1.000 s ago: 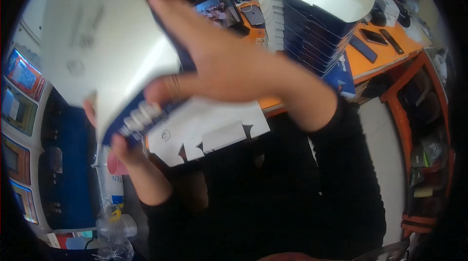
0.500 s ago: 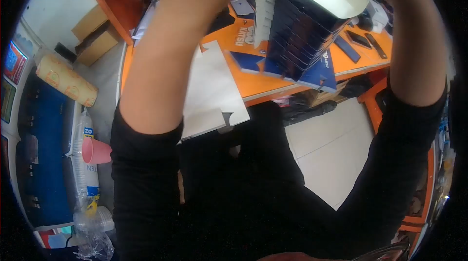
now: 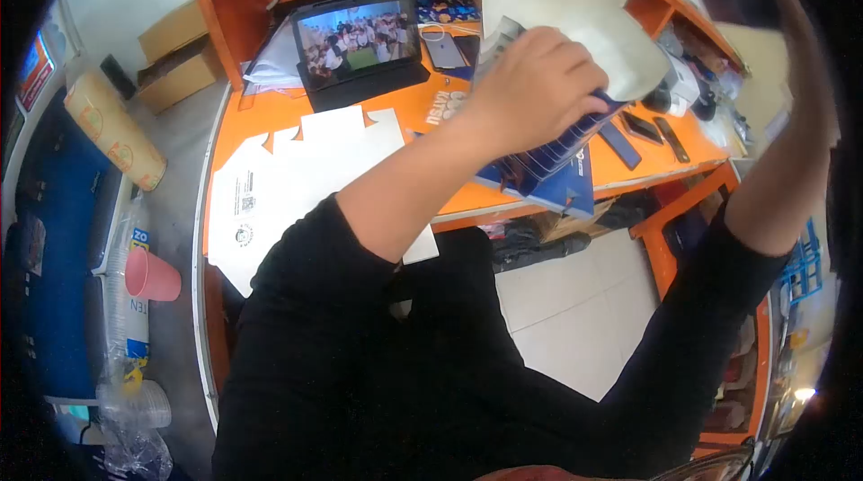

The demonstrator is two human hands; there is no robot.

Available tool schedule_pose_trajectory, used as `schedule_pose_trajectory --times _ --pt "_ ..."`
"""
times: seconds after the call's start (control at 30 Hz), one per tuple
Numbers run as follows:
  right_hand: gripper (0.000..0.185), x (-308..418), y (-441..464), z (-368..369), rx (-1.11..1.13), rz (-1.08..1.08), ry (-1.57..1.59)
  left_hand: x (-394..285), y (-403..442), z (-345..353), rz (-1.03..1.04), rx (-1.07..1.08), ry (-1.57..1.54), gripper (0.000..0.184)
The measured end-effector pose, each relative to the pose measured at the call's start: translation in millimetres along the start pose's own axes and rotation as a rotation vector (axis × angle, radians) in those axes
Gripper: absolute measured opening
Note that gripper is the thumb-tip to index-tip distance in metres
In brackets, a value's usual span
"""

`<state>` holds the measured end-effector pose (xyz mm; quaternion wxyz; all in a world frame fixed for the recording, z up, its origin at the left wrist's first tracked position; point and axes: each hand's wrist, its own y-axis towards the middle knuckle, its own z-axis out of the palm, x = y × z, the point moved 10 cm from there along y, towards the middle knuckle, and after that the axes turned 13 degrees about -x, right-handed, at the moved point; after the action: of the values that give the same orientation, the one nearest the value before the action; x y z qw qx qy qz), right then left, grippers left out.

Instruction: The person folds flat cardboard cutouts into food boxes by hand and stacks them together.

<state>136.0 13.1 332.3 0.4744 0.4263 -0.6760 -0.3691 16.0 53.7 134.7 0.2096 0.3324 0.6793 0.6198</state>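
A tall nested stack of paper food boxes (image 3: 620, 54), dark blue outside and white inside, leans over the orange desk. My left hand (image 3: 544, 90) is closed over the stack's near left edge, its fingers curled and the thumb towards the right. My right forearm (image 3: 778, 184) rises along the right side and runs out at the top, so that hand is out of sight. Flat white box blanks (image 3: 297, 175) with notched flaps lie on the desk beneath my left arm. Under the stack is a flat blue printed blank (image 3: 575, 180).
A tablet (image 3: 355, 45) stands at the back of the orange desk (image 3: 458, 198), with a phone (image 3: 445, 51) beside it. More phones (image 3: 643, 128) lie on the right. At the left are a pink cup (image 3: 153, 274), a wrapped roll (image 3: 112, 130) and a cardboard box (image 3: 180, 67).
The view has tilted up, bringing the tablet into sight. My left hand has come down from the top edge onto the side of the box stack. My right forearm has swung outward.
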Motion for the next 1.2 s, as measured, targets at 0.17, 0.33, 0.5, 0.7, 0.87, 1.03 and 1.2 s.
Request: schedule_pose_trajectory --times 0.17,0.33,0.5,0.7,0.87,1.03,1.2 --pt "0.040 -28 -5 1 0.119 0.049 -0.133 3 -2 0 -0.043 -0.043 -0.033 0.022" --pt "0.050 -97 -19 56 0.396 0.268 -0.267 1 -2 -4 -0.013 -0.073 -0.015 0.022" --pt "0.032 -125 -52 121 0.584 0.037 -0.554 3 -3 -9 -0.026 -0.107 -0.017 0.019" --pt "0.030 -130 -66 125 0.517 0.105 -0.595 0 -5 -11 -0.077 -0.188 -0.081 0.013" --pt "0.036 -132 -77 128 0.454 0.172 -0.415 6 -8 -7 -0.103 -0.149 -0.103 0.008" --pt "0.047 -120 -98 126 0.356 0.129 -0.463 6 -9 -3 -0.076 -0.139 -0.043 0.008" --pt "0.035 -113 -103 123 0.362 0.105 -0.499 7 -11 2 -0.125 -0.070 -0.100 0.010"
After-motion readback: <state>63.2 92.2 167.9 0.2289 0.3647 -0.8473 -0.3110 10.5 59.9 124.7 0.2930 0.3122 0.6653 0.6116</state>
